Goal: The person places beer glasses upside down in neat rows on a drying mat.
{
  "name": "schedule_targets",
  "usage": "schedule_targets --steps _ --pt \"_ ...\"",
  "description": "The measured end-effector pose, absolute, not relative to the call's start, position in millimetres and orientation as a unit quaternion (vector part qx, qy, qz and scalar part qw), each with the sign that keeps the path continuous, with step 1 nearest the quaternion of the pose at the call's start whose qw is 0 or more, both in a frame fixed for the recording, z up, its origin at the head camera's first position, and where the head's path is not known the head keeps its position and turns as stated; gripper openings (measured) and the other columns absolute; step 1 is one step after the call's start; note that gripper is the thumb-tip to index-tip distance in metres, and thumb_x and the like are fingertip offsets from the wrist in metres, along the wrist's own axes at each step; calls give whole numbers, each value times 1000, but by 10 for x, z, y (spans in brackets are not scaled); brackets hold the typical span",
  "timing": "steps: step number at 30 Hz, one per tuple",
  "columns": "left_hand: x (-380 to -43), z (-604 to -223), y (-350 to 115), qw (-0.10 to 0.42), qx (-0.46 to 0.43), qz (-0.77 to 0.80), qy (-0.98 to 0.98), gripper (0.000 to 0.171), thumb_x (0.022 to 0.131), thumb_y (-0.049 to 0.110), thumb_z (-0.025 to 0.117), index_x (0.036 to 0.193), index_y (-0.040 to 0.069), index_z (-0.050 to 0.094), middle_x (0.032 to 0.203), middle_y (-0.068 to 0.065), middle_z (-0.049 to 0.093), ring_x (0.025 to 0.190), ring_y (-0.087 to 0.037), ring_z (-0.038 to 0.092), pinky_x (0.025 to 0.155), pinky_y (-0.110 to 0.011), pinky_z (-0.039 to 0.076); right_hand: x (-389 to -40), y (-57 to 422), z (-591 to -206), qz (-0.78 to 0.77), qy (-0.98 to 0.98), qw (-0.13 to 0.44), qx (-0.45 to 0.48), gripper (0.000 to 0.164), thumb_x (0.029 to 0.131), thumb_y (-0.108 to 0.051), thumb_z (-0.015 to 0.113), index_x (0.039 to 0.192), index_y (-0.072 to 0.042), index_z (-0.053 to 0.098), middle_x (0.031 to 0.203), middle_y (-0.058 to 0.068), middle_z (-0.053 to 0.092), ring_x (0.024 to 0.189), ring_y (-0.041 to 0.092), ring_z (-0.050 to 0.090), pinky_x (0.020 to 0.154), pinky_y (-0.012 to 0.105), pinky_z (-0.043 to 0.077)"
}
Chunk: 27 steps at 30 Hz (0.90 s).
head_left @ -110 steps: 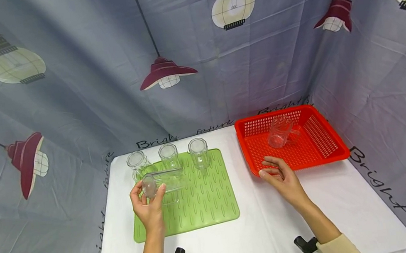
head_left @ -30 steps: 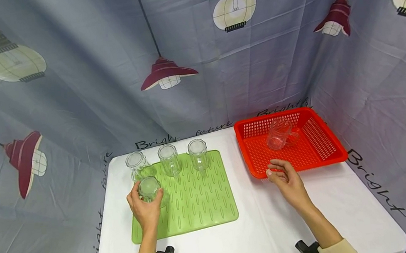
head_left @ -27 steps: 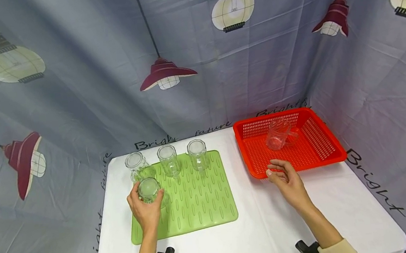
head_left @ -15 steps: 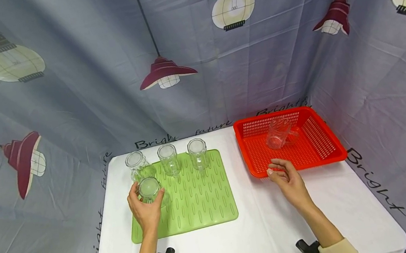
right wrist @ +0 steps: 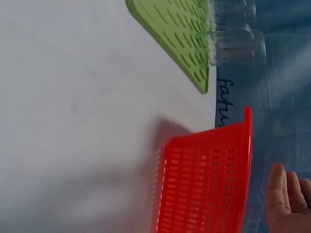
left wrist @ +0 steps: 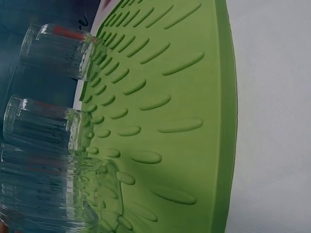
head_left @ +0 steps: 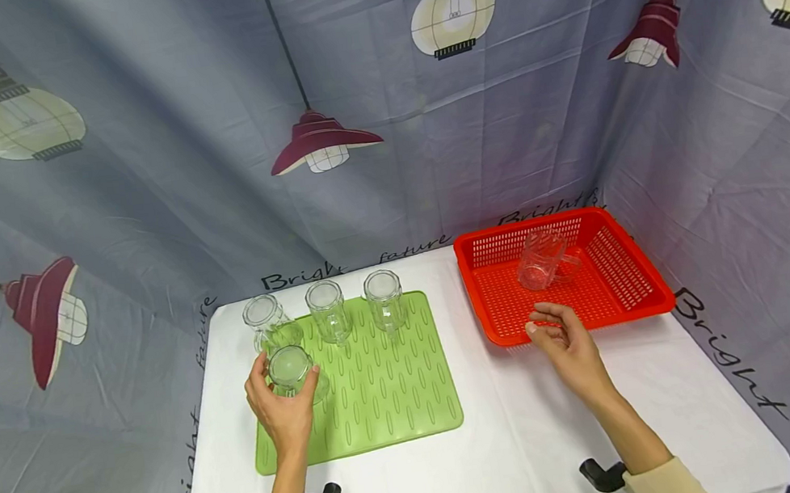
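My left hand grips a clear glass mug near the left side of the green ribbed mat. The mug stands upside down, thumb on its right and fingers on its left. In the left wrist view this glass mug appears with its rim on the mat, and the hand is mostly hidden. Behind it stand three more upturned mugs, a left one, a middle one and a right one. My right hand holds nothing, loosely bent at the near rim of the red basket.
One glass mug lies tilted inside the red basket, its handle to the right. A white cloth covers the table. Grey curtains printed with lamps stand close behind and at both sides.
Over the last few seconds my left hand has turned the mug from lying sideways in the air to upside down on the mat. My right hand has shifted slightly right.
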<state>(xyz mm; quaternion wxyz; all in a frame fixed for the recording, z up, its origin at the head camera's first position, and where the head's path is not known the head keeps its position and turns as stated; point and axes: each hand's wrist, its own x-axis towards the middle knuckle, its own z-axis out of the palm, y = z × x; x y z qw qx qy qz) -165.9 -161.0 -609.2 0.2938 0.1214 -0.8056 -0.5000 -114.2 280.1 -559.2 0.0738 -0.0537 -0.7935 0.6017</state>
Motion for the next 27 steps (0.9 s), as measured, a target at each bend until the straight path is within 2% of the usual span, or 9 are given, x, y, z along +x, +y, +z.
schedule_targets --steps 8,16,23,27 --pt "-1627 -6020 -1589 300 121 -489 -810 90 65 29 93 143 27 47 140 -8 49 130 -27 41 106 -50 32 -1262 2958 -5560 580 -806 88 -74 50 98 -34 59 143 -19 41 133 -3 51 110 7 56 83 12 51" --pt "-1580 -5961 -1554 306 111 -502 -801 87 67 27 92 142 28 48 139 -9 48 130 -24 40 105 -50 31 -1407 3129 -5549 558 -819 104 -82 52 98 -35 60 143 -18 40 132 -6 50 108 3 56 80 13 50" --pt "-1544 -5867 -1489 302 108 -516 -794 87 66 26 92 141 28 49 139 -2 50 130 -24 41 106 -53 32 -1566 3280 -5581 535 -833 111 -88 57 97 -41 59 144 -17 38 135 3 51 104 -4 56 79 11 50" --pt "-1534 -5826 -1445 305 100 -518 -793 87 65 25 93 141 27 50 139 -3 50 130 -23 42 107 -53 32 -1646 3349 -5552 525 -837 109 -105 59 96 -43 60 144 -16 38 138 9 51 103 -6 55 78 9 50"
